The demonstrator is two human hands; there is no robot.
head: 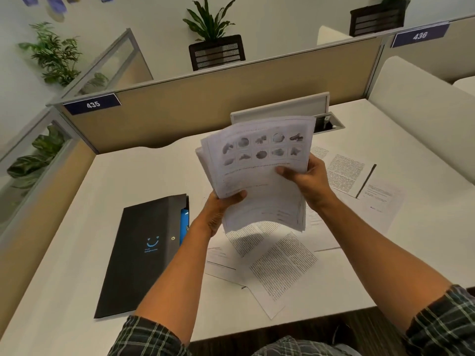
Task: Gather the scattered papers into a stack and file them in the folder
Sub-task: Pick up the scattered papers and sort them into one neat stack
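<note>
A stack of printed papers (259,160) is held up above the white desk (77,253), its top sheet showing a grid of grey pictures. My left hand (218,209) grips the stack's lower left edge, thumb on top. My right hand (308,178) grips its right edge, thumb pressed on the front sheet. More loose papers (280,268) lie scattered on the desk beneath and to the right, one with dense text (344,173). A black folder (144,253) with a blue smile mark lies shut on the desk to the left, a blue edge showing at its right side.
Beige cubicle partitions (205,98) wall the desk at the back and left. An open cable tray with a raised lid (282,109) sits at the back behind the stack. A white padded divider (424,119) stands on the right. Plants sit on the partitions.
</note>
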